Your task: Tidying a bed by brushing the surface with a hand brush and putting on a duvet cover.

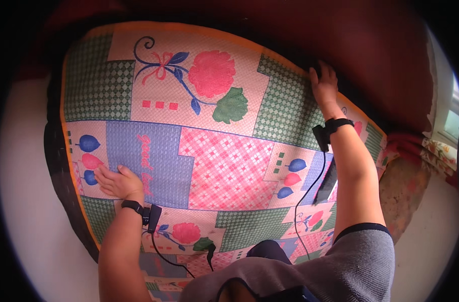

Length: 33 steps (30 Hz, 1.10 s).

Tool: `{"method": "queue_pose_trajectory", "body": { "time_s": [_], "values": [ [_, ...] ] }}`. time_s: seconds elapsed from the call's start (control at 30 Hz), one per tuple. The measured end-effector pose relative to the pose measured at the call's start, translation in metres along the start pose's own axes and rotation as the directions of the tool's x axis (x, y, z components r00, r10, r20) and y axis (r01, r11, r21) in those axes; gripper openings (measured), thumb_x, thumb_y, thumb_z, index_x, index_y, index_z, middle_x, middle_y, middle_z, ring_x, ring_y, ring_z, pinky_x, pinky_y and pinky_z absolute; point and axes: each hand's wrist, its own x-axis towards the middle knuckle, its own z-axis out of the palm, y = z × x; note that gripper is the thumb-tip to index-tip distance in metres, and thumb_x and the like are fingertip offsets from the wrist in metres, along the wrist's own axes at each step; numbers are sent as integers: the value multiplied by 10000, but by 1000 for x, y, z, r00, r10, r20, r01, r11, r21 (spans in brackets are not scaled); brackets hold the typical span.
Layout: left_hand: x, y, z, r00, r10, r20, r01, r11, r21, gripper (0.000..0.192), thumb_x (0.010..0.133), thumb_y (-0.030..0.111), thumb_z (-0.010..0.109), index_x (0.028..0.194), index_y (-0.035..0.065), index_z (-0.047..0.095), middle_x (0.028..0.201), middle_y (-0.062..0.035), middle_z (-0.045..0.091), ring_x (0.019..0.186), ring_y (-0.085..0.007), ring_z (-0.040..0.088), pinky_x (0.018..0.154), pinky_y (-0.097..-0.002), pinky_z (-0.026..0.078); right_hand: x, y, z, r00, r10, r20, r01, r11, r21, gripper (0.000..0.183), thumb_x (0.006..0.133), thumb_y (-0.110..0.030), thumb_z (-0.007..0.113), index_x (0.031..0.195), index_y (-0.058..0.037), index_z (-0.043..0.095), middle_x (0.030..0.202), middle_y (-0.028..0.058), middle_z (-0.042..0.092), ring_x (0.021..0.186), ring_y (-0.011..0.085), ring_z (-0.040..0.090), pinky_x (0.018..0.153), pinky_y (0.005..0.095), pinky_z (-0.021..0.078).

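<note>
A patchwork-print bedspread point(229, 170) with an orange border point(169, 25) lies spread before me, showing printed roses, leaves and checked panels. Flat on its blue and leaf-print panels at the left rests my left hand point(120, 184), fingers spread, holding nothing. At the far right, my right hand point(325, 85) reaches over the orange border onto the dark edge point(295, 58) beyond it. Its fingertips lie in shadow, so whether they grip that edge is unclear. Each wrist wears a black strapped device, one on the left point(152, 218) and one on the right point(323, 136).
Thin black cables point(298, 211) run from both wrist devices toward my body. Under my right forearm lies a dark flat bar point(325, 185). A dark red surface point(369, 49) rises behind the bed. Brown mottled fabric point(403, 196) hangs at right; pale floor point(23, 170) shows left.
</note>
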Motion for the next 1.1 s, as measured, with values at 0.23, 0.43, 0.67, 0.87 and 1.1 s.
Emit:
{"method": "queue_pose_trajectory", "body": {
  "time_s": [0.23, 0.43, 0.67, 0.87, 1.1],
  "values": [
    [-1, -2, 2, 999, 9, -53, -11, 1000, -25, 533, 751, 274, 412, 1192, 2, 288, 1242, -191, 280, 1182, -327, 215, 938, -486, 166, 26, -8, 12, 968, 78, 238, -41, 986, -159, 544, 752, -457, 439, 1191, -147, 360, 1216, 170, 330, 1110, 330, 339, 894, 408, 314],
    [0, 0, 5, 999, 8, -42, -10, 999, -34, 534, 739, 269, 419, 1184, 0, 294, 1241, -192, 275, 1174, -336, 222, 928, -496, 180, 27, -31, 33, 979, -87, 185, 97, 994, -44, 519, 771, -401, 438, 1173, -79, 371, 1183, 201, 363, 1091, 354, 350, 889, 406, 311],
    [4, 2, -6, 1000, -16, -5, 16, 999, -48, 538, 735, 259, 422, 1186, -1, 287, 1246, -199, 258, 1179, -341, 208, 930, -499, 171, 16, -277, 41, 922, -387, -25, 386, 913, 133, 482, 744, -425, 418, 1138, -150, 436, 1075, 175, 449, 1010, 323, 412, 854, 397, 331],
    [7, -3, -7, 1000, -28, -12, 27, 995, -94, 572, 725, 265, 436, 1200, -2, 261, 1246, -216, 245, 1183, -349, 196, 937, -505, 135, 52, -303, 44, 894, -446, 37, 433, 883, 179, 412, 732, -407, 431, 1021, -124, 511, 996, 157, 486, 942, 314, 448, 806, 410, 361],
    [7, -7, -6, 998, -51, 25, 54, 989, -135, 576, 717, 270, 441, 1197, -2, 275, 1241, -207, 253, 1184, -351, 191, 945, -495, 119, 49, -400, 24, 609, -750, -257, 790, 544, 282, 445, 741, -249, 507, 1156, -128, 403, 1195, 117, 385, 1057, 322, 393, 857, 385, 354]
  ]
}}
